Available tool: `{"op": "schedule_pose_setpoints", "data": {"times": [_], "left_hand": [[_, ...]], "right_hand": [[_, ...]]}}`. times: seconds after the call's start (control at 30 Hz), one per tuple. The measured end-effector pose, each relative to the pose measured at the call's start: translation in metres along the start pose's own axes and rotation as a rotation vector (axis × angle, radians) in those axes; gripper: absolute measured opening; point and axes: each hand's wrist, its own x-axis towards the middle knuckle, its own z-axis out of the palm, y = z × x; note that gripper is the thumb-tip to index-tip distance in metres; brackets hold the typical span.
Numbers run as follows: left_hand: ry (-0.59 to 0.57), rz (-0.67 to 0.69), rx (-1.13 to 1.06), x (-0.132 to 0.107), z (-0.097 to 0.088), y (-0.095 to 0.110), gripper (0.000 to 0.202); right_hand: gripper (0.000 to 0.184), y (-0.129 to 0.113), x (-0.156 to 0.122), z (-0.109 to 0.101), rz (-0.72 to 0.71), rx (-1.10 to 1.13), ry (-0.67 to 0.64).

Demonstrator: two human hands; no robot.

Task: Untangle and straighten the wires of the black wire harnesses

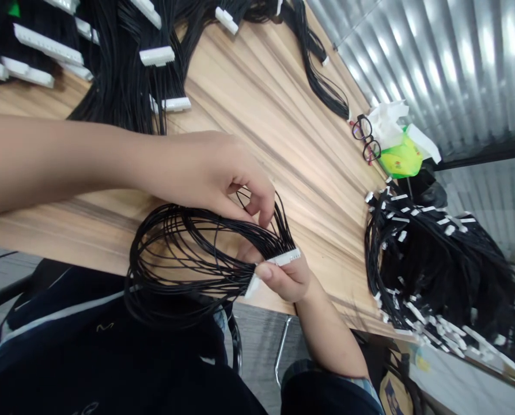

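My right hand (pixel 286 279) is closed on a white connector (pixel 286 257) of a looped black wire harness (pixel 171 216), thumb pressed over its front. A second white connector end (pixel 252 286) shows under that thumb. Reaching in from the left, my left hand (pixel 240 178) has its fingers curled and closed around some of the harness's black wires, just above the connector. Its thumb tip is partly hidden behind the wires. The coiled wires hang out to the left, over the table edge and my dark clothing.
More black harnesses with white connectors (pixel 157 56) lie on the wooden table (pixel 257 86) at upper left. A large pile of harnesses (pixel 447 265) lies at right. Glasses (pixel 367 138) and a green-yellow packet (pixel 400 155) sit near the corrugated metal wall (pixel 439 63).
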Motion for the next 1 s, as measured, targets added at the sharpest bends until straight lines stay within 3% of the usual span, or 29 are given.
{"op": "schedule_pose_setpoints", "data": {"times": [0.23, 0.67, 0.8, 0.87, 0.9, 1.0], "left_hand": [[-0.04, -0.069, -0.262, 0.001, 0.007, 0.002, 0.021], [-0.003, -0.143, -0.328, 0.005, 0.009, 0.006, 0.014], [-0.004, -0.21, -0.324, 0.006, 0.01, 0.006, 0.014], [-0.01, -0.155, -0.238, 0.005, 0.008, 0.009, 0.016], [0.029, -0.116, -0.153, 0.004, 0.006, 0.011, 0.018], [0.343, -0.057, 0.242, -0.001, 0.001, 0.021, 0.026]], "right_hand": [[0.027, 0.002, 0.0, -0.001, -0.027, 0.013, 0.007], [0.03, 0.004, -0.004, 0.004, 0.099, 0.293, 0.004], [0.031, 0.005, 0.0, 0.003, 0.078, 0.269, -0.041], [0.032, 0.007, -0.002, 0.001, 0.094, 0.255, -0.031], [0.033, 0.008, -0.003, 0.0, 0.113, 0.241, 0.006], [0.036, 0.009, -0.01, -0.006, 0.144, 0.137, 0.233]]}}
